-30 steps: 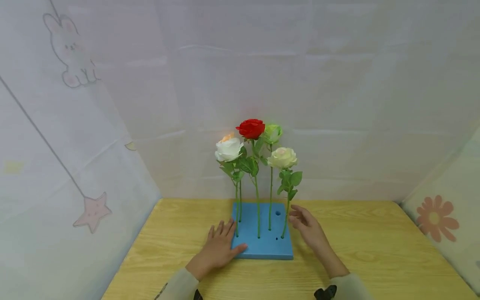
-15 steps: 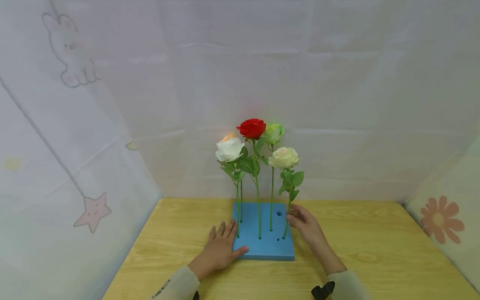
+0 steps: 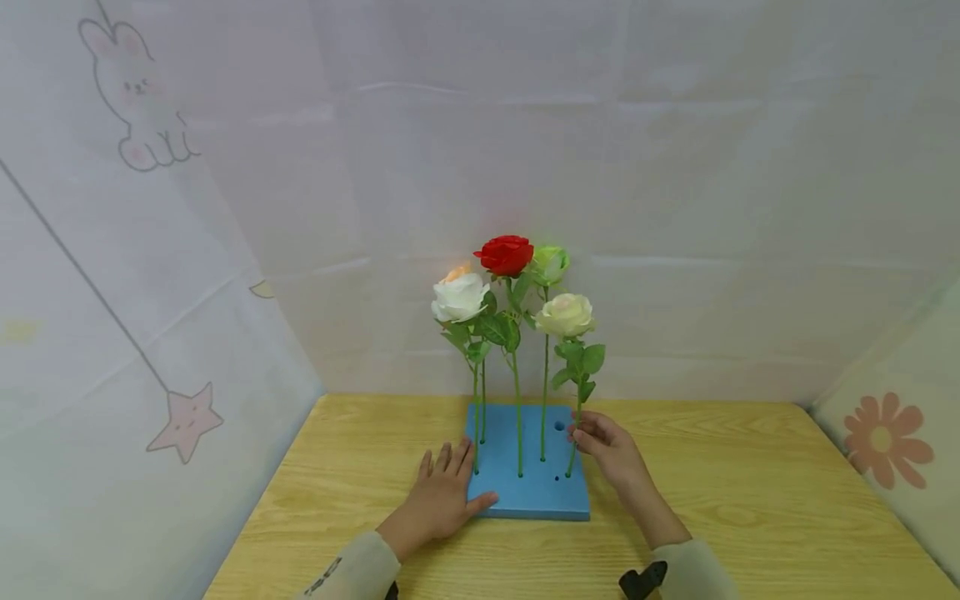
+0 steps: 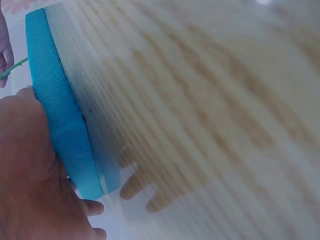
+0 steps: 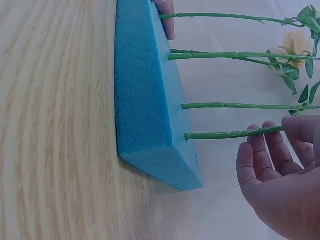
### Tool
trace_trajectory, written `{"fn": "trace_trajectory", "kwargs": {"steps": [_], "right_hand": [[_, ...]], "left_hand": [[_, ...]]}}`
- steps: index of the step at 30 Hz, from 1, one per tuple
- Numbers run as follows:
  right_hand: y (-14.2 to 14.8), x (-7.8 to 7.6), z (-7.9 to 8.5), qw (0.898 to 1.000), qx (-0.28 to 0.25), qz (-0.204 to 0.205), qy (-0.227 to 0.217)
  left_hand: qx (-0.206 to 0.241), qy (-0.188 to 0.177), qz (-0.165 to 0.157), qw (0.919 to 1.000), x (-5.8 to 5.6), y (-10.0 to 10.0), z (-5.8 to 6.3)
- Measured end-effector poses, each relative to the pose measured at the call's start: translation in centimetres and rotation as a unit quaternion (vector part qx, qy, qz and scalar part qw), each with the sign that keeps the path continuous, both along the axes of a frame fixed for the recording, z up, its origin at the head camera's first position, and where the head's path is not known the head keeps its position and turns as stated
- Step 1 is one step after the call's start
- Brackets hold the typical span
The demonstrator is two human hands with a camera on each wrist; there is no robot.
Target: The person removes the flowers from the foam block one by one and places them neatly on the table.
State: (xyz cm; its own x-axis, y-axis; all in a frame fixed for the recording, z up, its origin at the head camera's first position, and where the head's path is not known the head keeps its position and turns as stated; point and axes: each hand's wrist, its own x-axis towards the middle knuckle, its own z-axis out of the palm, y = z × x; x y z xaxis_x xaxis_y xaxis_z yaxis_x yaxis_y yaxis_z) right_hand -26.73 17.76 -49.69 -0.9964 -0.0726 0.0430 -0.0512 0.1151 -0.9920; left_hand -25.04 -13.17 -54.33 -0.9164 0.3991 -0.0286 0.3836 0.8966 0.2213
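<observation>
A blue foam block (image 3: 536,500) lies on the wooden table, holding several upright roses by their stems. My left hand (image 3: 437,502) rests with spread fingers on the block's left edge, its thumb over the front corner. At the right side, my right hand (image 3: 617,454) pinches the lower stem of the cream rose (image 3: 566,316) between thumb and fingers. In the right wrist view that green stem (image 5: 215,135) still stands in its hole. The red rose (image 3: 505,255) is in the middle, the white rose (image 3: 459,298) at left, the green rose (image 3: 551,264) behind.
An orange rose (image 3: 457,272) peeks out behind the white one. Two bare holes show in the block, a larger one (image 3: 559,426) at back right and a small one near the cream rose's stem. A pale cloth wall (image 3: 675,208) rises behind the table (image 3: 735,467).
My right hand has moved slightly left and its fingers have closed on the cream rose's stem, which it was beside before. The left hand has stayed on the block.
</observation>
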Motion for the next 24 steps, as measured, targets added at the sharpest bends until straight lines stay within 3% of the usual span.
{"fn": "trace_trajectory", "kwargs": {"steps": [7,16,24], "right_hand": [[-0.17,0.02,-0.02,1.000,0.000,0.002,0.006],[-0.36,-0.06,-0.09,0.997,0.069,-0.031,0.013],[-0.58,0.26,0.75,1.000,0.019,-0.010,0.016]], "left_hand": [[0.009,-0.006,-0.005,0.9999,0.30,0.03,0.58],[0.009,-0.006,-0.010,0.9999,0.13,0.09,0.49],[0.008,-0.018,-0.005,0.9998,0.30,0.02,0.81]]}}
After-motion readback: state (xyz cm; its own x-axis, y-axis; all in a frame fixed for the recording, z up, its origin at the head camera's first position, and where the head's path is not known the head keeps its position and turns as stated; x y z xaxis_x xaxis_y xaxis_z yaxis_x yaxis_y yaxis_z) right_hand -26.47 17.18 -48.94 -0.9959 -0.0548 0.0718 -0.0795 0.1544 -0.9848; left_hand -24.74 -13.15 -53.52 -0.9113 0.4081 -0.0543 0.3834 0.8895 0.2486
